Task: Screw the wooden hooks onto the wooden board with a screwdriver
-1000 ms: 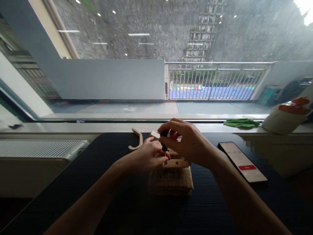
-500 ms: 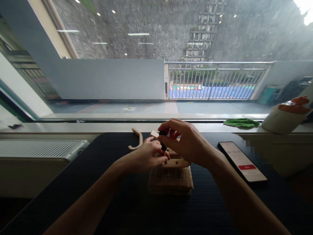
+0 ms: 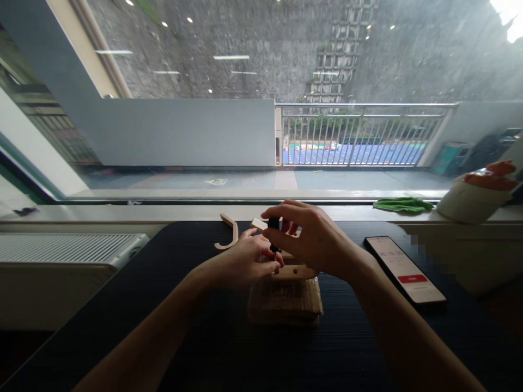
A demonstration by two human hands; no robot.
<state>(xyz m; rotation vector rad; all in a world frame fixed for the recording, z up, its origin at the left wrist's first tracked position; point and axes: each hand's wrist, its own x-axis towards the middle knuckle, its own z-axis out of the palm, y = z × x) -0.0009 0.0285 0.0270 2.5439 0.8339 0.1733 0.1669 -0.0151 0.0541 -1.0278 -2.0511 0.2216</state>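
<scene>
My right hand (image 3: 312, 239) pinches the black handle of a small screwdriver (image 3: 273, 224) held upright, tip down on a flat wooden piece with holes (image 3: 295, 270). That piece rests on a cardboard packet (image 3: 285, 302) on the black table (image 3: 229, 348). My left hand (image 3: 245, 261) is closed, its fingertips pinched at the screwdriver's tip against the wooden piece. What the left fingers hold there is too small to see. A second pale wooden strip (image 3: 259, 224) sticks out behind my hands.
A curved wooden hook piece (image 3: 229, 233) lies on the table behind my left hand. A lit phone (image 3: 404, 269) lies to the right. On the window ledge sit a green cloth (image 3: 403, 205) and a white pot (image 3: 474, 198). A radiator (image 3: 69, 247) stands left.
My right fingers have shifted slightly round the screwdriver handle, as in a turn. The left hand and the wooden pieces have stayed in place.
</scene>
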